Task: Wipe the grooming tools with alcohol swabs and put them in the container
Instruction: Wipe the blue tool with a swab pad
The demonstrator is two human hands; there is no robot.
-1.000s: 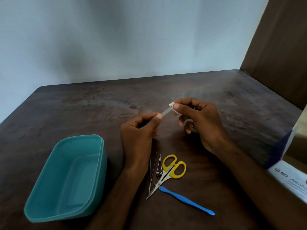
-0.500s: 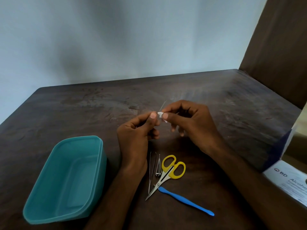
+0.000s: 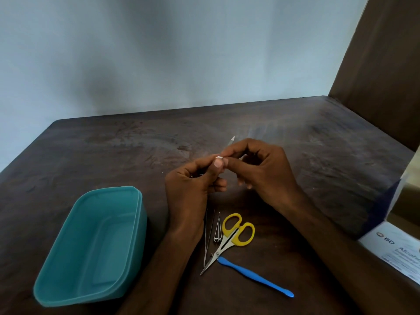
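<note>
— Hands first, in the head view: what do we have at centre frame?

— We see the left hand (image 3: 193,185) and the right hand (image 3: 263,169) close together above the table (image 3: 318,144). Our left thumb and fingers pinch the near end of a thin metal tool (image 3: 230,143), whose pointed tip sticks out toward the upper part of the frame. Our right fingertips pinch a small white swab (image 3: 219,158) against that tool, just beside the left thumb.

— And the other tools?

— Below the hands, in the lower middle, we find tweezers (image 3: 208,237), a small clipper-like metal piece (image 3: 217,230), yellow-handled scissors (image 3: 234,235) and a blue plastic stick (image 3: 254,277), all lying on the table close to one another. The scissors' blades seem to cross the tweezers' tip; we cannot tell whether they touch.

— The container?

— A teal container (image 3: 136,201) sits open at the lower left, near our left forearm. We see nothing inside it.

— Anything at the right edge?

— A white box (image 3: 395,246) printed "BD Alcohol", partly cut off.
</note>
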